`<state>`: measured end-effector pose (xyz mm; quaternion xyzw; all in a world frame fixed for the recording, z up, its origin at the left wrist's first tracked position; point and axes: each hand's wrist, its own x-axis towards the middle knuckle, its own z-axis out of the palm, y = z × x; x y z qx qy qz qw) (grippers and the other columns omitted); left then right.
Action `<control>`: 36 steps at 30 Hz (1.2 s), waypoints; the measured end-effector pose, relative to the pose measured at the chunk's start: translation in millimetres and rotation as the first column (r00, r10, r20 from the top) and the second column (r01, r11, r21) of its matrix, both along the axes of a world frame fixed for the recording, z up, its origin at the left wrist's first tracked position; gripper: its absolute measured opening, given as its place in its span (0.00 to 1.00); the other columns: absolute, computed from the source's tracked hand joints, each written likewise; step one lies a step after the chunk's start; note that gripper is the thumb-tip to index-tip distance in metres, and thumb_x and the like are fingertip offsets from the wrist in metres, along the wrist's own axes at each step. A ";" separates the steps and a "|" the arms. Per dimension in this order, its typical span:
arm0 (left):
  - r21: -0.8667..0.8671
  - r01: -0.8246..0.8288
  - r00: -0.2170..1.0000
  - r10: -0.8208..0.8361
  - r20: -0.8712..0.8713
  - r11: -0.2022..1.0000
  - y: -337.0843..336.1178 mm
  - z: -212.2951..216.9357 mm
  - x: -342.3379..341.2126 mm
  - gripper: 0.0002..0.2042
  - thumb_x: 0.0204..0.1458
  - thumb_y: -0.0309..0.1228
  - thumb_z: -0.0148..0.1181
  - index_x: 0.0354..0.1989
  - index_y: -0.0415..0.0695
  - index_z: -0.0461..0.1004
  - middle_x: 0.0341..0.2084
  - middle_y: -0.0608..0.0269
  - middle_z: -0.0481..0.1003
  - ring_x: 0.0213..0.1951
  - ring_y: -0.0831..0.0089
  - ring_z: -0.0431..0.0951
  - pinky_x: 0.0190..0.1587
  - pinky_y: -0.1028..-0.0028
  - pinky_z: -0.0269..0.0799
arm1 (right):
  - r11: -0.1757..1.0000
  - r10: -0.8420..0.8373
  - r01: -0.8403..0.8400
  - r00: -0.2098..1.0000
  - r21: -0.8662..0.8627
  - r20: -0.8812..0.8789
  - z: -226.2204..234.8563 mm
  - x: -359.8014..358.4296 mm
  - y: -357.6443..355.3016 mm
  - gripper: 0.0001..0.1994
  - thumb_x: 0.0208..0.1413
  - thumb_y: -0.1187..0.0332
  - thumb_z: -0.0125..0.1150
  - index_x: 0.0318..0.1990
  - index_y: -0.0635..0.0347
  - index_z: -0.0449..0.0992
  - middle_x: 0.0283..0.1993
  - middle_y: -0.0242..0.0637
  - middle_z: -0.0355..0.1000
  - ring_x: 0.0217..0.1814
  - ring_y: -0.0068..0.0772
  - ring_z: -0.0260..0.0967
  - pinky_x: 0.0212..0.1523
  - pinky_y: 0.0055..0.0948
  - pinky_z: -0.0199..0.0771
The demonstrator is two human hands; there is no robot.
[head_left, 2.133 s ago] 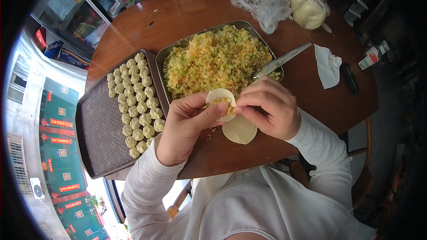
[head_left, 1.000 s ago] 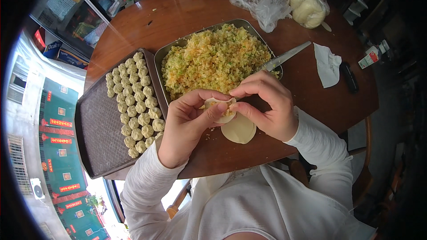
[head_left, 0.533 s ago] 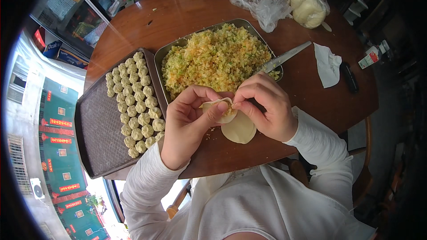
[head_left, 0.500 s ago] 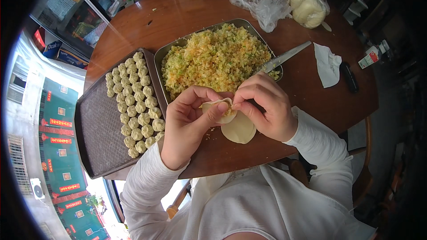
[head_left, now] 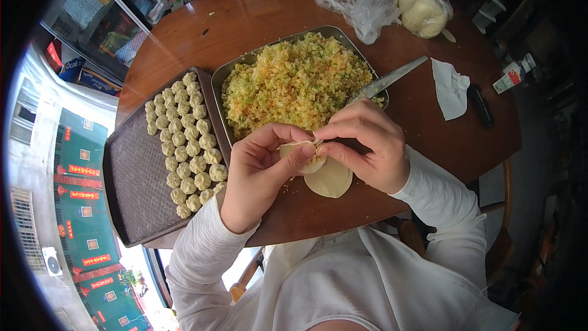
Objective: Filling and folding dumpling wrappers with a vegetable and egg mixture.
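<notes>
My left hand [head_left: 264, 162] cups a partly closed dumpling [head_left: 313, 163] with a little filling showing inside, its thumb lying over the opening. On the dumpling's upper right rim, the thumb and forefinger of my right hand [head_left: 369, 144] pinch the dough edge. Below them, on the table, lies a flat stack of round dough wrappers [head_left: 329, 179]. Just beyond my hands stands a metal tray [head_left: 219, 83] heaped with chopped yellow, green and orange filling [head_left: 294, 79]. A flat metal blade [head_left: 392, 79] sticks out of the filling at the tray's right side.
To the left, a dark baking tray [head_left: 138, 175] carries rows of pleated dumplings [head_left: 197, 163] along its right side. Farther back lie a crumpled plastic bag [head_left: 358, 9] and a bagged dough lump [head_left: 424, 9]. A paper sheet [head_left: 451, 89] and a black object [head_left: 480, 105] rest on the right.
The fingers of my right hand have shifted slightly left and up along the dumpling's rim, and more of the dough edge is gathered. The other things stay put.
</notes>
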<state>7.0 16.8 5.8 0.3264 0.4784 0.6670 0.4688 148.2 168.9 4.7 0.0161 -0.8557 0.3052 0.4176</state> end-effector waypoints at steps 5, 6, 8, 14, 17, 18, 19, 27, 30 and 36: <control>-0.007 -0.028 0.994 0.029 0.102 1.000 1.7 3.8 3.2 0.10 0.59 0.22 0.60 0.47 0.35 0.69 0.45 0.54 0.77 0.44 0.75 0.79 0.46 0.75 0.79 | 1.000 0.018 -0.018 1.000 0.006 0.022 -3.6 0.9 2.3 0.08 0.46 0.76 0.70 0.34 0.56 0.79 0.34 0.32 0.73 0.36 0.34 0.69 0.36 0.31 0.70; -0.002 -0.028 0.992 0.028 0.122 1.000 2.3 5.5 3.7 0.10 0.59 0.22 0.60 0.47 0.35 0.69 0.46 0.53 0.77 0.45 0.75 0.79 0.46 0.75 0.79 | 1.000 0.018 -0.019 1.000 0.002 0.024 -3.4 0.8 2.5 0.07 0.47 0.76 0.70 0.34 0.56 0.79 0.34 0.32 0.73 0.36 0.34 0.69 0.36 0.31 0.70; 0.013 -0.025 0.992 0.023 0.125 1.000 2.4 5.7 3.6 0.10 0.59 0.22 0.59 0.46 0.35 0.69 0.47 0.51 0.77 0.45 0.74 0.78 0.46 0.75 0.79 | 1.000 0.021 -0.021 0.999 0.001 0.027 -3.4 0.6 2.6 0.07 0.47 0.77 0.69 0.33 0.57 0.78 0.34 0.32 0.72 0.36 0.35 0.68 0.36 0.31 0.70; 0.039 -0.033 0.999 0.034 -0.002 0.999 1.7 0.8 3.3 0.08 0.59 0.22 0.60 0.44 0.35 0.71 0.47 0.50 0.77 0.46 0.74 0.78 0.46 0.75 0.79 | 0.999 0.034 -0.035 0.999 0.040 0.037 -6.8 -0.4 3.5 0.07 0.48 0.76 0.68 0.34 0.57 0.76 0.35 0.33 0.71 0.36 0.36 0.68 0.37 0.33 0.69; 0.032 -0.045 0.998 0.046 -0.035 0.998 1.4 1.0 3.6 0.08 0.58 0.22 0.61 0.44 0.34 0.73 0.47 0.51 0.77 0.45 0.74 0.78 0.47 0.75 0.79 | 0.997 0.049 -0.051 0.998 0.059 0.030 -7.6 -0.3 4.3 0.08 0.48 0.76 0.68 0.35 0.56 0.76 0.36 0.33 0.71 0.36 0.36 0.68 0.37 0.33 0.70; 0.045 -0.048 0.997 0.051 -0.053 0.998 1.6 -0.9 3.5 0.08 0.58 0.22 0.61 0.44 0.33 0.74 0.47 0.52 0.77 0.45 0.74 0.78 0.47 0.75 0.78 | 0.996 0.056 -0.058 0.998 0.062 0.024 -7.9 -0.4 4.4 0.08 0.48 0.76 0.68 0.35 0.56 0.76 0.36 0.33 0.71 0.36 0.36 0.68 0.37 0.33 0.70; 0.057 -0.051 0.996 0.055 -0.071 0.997 1.6 -1.9 3.4 0.09 0.58 0.22 0.61 0.44 0.33 0.74 0.47 0.52 0.77 0.45 0.74 0.78 0.47 0.75 0.78 | 0.996 0.064 -0.065 0.998 0.065 0.017 -8.0 -0.4 4.5 0.08 0.48 0.76 0.68 0.35 0.56 0.76 0.36 0.33 0.71 0.36 0.36 0.68 0.37 0.33 0.70; 0.004 -0.021 0.998 0.021 -0.051 1.000 0.1 1.1 4.2 0.09 0.58 0.21 0.61 0.45 0.32 0.75 0.44 0.53 0.79 0.45 0.74 0.79 0.47 0.75 0.78 | 0.999 0.038 -0.037 0.998 0.030 -0.051 -3.8 0.8 3.4 0.12 0.44 0.76 0.72 0.37 0.56 0.79 0.36 0.33 0.72 0.35 0.35 0.69 0.35 0.31 0.70; -0.023 -0.001 0.999 0.000 -0.037 1.000 -0.8 3.2 3.0 0.09 0.58 0.21 0.60 0.45 0.32 0.75 0.45 0.52 0.78 0.45 0.74 0.79 0.47 0.75 0.78 | 0.998 0.032 -0.030 0.999 0.049 -0.040 -1.4 1.1 2.9 0.12 0.44 0.77 0.72 0.38 0.56 0.80 0.36 0.33 0.73 0.35 0.34 0.69 0.35 0.31 0.70; 0.021 0.007 0.999 -0.007 0.034 1.000 1.1 3.3 3.1 0.11 0.59 0.20 0.58 0.49 0.33 0.69 0.48 0.51 0.77 0.48 0.72 0.78 0.50 0.74 0.77 | 0.998 0.049 -0.048 0.999 0.040 -0.023 -5.8 1.8 5.6 0.10 0.45 0.76 0.71 0.36 0.56 0.79 0.36 0.32 0.73 0.35 0.34 0.69 0.35 0.31 0.70</control>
